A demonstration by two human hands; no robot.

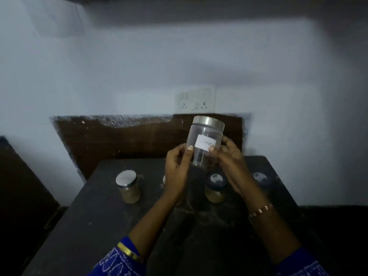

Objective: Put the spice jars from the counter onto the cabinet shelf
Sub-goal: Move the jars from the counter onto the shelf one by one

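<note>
Above counter (111, 226), both hands hold clear jar (205, 144); contents unclear

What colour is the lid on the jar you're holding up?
Shiny silver, a metal-looking lid on the clear jar. The head view shows it.

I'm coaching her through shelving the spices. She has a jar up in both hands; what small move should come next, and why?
Probably lift the labelled jar higher, toward the shelf, which is out of view. Both the left hand and right hand already grip it clear of the counter, lid on. Other jars, like the steel-lidded jar, wait below.
</note>
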